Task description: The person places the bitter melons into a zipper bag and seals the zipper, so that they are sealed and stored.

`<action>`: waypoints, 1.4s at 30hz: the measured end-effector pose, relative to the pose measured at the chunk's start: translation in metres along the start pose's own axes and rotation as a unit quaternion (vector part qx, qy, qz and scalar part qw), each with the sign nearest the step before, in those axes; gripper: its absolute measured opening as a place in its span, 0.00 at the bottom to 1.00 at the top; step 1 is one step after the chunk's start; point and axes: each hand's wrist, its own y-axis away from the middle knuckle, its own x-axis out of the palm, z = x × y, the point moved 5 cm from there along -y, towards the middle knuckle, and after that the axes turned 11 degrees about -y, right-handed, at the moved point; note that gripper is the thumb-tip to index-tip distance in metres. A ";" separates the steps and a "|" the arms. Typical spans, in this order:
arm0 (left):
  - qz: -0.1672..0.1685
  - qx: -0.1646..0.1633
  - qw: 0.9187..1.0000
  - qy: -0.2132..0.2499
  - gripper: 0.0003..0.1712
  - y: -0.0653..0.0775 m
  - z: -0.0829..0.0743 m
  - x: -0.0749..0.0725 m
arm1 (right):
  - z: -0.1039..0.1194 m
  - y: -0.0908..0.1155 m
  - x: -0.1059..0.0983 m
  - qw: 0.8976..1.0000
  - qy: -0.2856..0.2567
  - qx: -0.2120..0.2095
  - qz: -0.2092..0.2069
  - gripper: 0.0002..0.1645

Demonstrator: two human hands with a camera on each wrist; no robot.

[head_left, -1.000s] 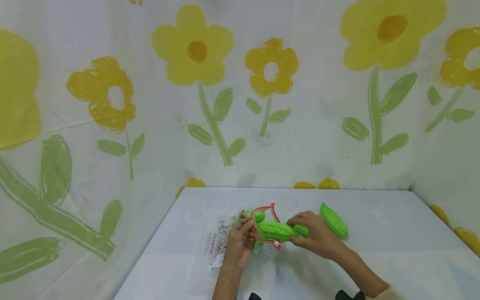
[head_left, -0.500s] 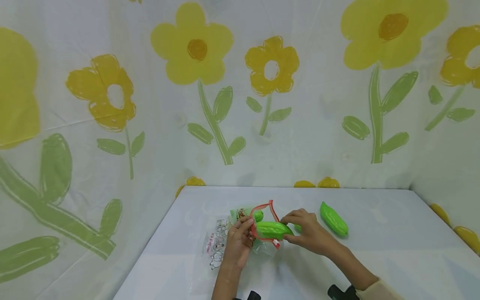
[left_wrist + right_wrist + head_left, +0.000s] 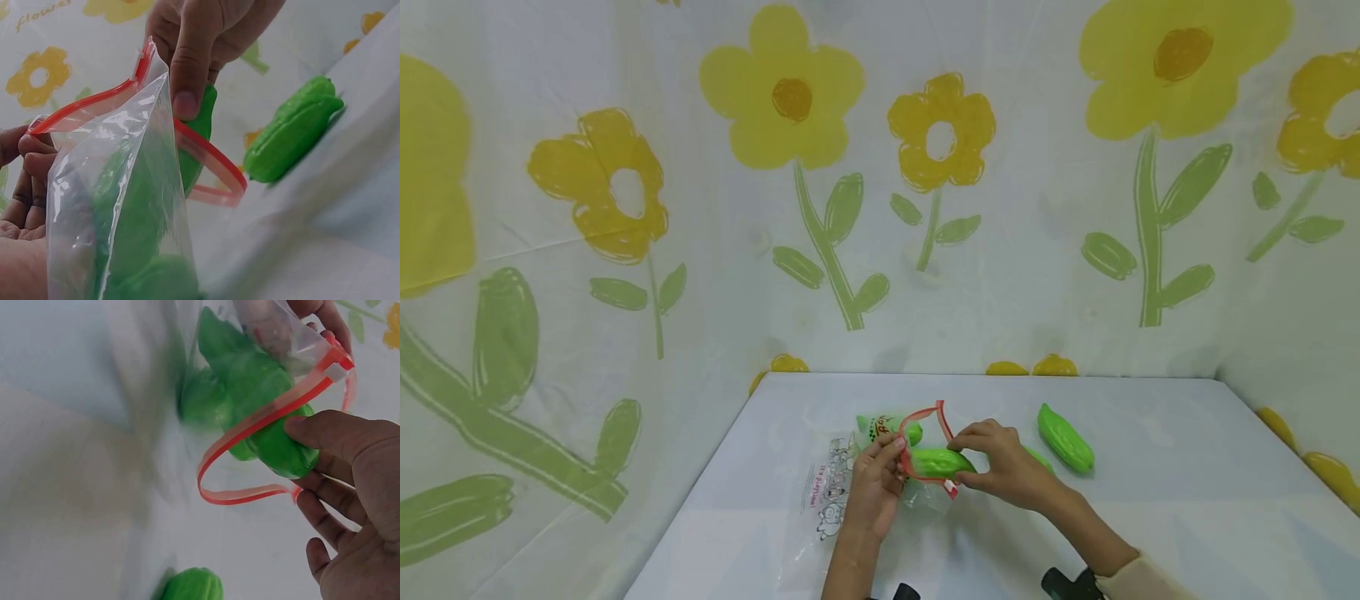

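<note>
Watching the head view, I judge bagging is in hand: the right hand grips the gourd, partly inside the bag; next calls for a deeper push. Left wrist: the left hand pinches the red rim. Right wrist: a spare gourd on the white table, flowered cloth beyond.

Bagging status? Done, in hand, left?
Done: at least one green vegetable inside the clear bag.
In hand: right hand pinches another vegetable, partway in; left hand holds the bag open.
Apparently left: a loose vegetable and a partly hidden one on the table, plus zipping.
</note>
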 end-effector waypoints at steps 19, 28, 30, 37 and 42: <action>-0.003 -0.018 1.000 -0.001 0.01 0.000 0.004 0.000 | 0.002 -0.011 0.016 1.000 -0.008 0.004 0.026 0.18; 0.003 -0.010 1.000 0.000 0.02 -0.002 0.004 -0.001 | 0.000 -0.016 0.020 0.999 -0.027 0.014 0.032 0.17; 0.002 -0.010 1.000 0.003 0.02 -0.002 0.004 -0.001 | -0.001 -0.015 0.021 0.998 -0.036 0.023 0.036 0.17; -0.006 -0.018 1.000 0.015 0.02 -0.001 0.005 -0.001 | -0.007 -0.007 0.008 0.999 -0.012 0.031 -0.009 0.16; -0.012 -0.018 1.000 0.020 0.02 -0.001 0.004 0.000 | -0.024 0.005 -0.010 0.995 0.034 0.071 -0.060 0.16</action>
